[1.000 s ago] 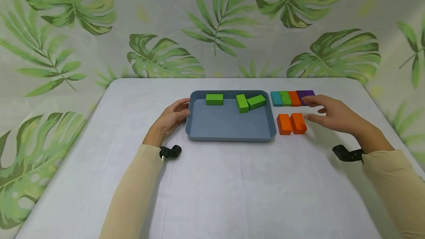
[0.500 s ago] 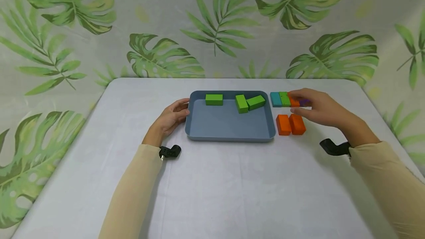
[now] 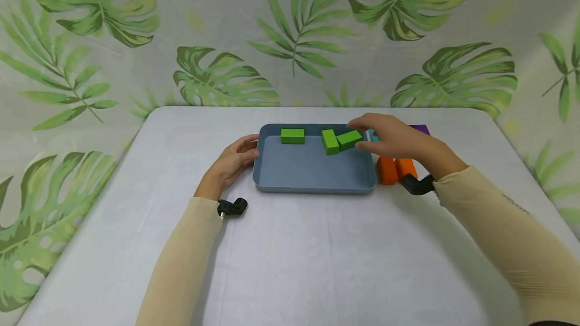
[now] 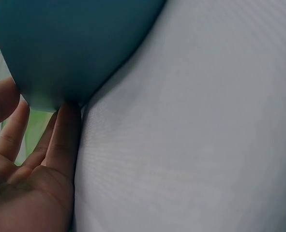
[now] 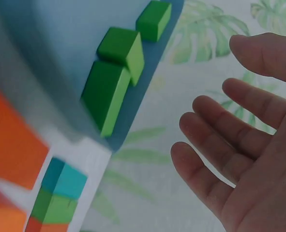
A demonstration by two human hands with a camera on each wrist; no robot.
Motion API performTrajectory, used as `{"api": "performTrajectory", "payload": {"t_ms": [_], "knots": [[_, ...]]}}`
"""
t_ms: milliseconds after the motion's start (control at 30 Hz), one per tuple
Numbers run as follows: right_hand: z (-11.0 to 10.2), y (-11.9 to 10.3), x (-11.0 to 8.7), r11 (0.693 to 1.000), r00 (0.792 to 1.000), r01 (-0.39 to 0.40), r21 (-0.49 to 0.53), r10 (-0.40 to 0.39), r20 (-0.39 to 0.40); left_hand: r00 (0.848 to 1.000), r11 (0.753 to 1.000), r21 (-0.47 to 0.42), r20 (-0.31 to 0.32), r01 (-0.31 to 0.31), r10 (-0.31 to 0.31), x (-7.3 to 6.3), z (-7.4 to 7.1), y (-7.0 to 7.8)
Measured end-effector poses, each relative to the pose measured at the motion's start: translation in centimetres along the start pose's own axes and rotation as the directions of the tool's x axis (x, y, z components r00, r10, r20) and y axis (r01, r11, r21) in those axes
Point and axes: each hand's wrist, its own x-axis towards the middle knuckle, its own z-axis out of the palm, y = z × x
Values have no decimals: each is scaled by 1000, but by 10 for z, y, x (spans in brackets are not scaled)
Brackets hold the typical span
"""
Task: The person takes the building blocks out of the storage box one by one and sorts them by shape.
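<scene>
A shallow grey-blue tray (image 3: 312, 177) lies on the table. My left hand (image 3: 232, 161) rests against its left side. In the left wrist view the fingertips and thumb of that left hand (image 4: 36, 193) touch the tray's outer wall (image 4: 75, 53), fingers fairly straight. Above the tray's right rim hovers my right hand (image 3: 394, 137), holding nothing. Its fingers (image 5: 215, 164) are spread and loosely bent in the right wrist view. Near its fingertips are two touching green blocks (image 3: 350, 140) inside the tray. A third green block (image 3: 292, 136) lies at the tray's back left.
Two orange blocks (image 3: 387, 171) stand right of the tray. Behind them is a row of coloured blocks, mostly covered by the right hand; a purple block (image 3: 421, 129) shows at its end. A teal block (image 5: 64, 178) heads the row. A leaf-patterned cloth (image 3: 217, 79) hangs behind the table.
My right hand has moved left, from the purple end of the block row across the row to the tray's right rim. The left hand, tray and blocks have stayed put.
</scene>
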Motion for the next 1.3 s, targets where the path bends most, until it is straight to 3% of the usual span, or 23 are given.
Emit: {"api": "performTrajectory", "payload": {"t_ms": [333, 667, 967, 1300], "knots": [[18, -30, 54, 999, 992, 38, -30, -34, 122, 1000, 1000, -2, -1, -2, 2, 0, -1, 0], [51, -48, 97, 997, 980, 62, -46, -52, 193, 1000, 1000, 4, 4, -2, 2, 0, -3, -1], [73, -48, 115, 991, 985, 32, -132, -9, 171, 1000, 1000, 2, 8, 1, -1, 1, -2, -2], [80, -45, 126, 986, 988, -2, -167, 28, 149, 1000, 1000, -1, 0, 1, -1, 3, -4, -3]]}}
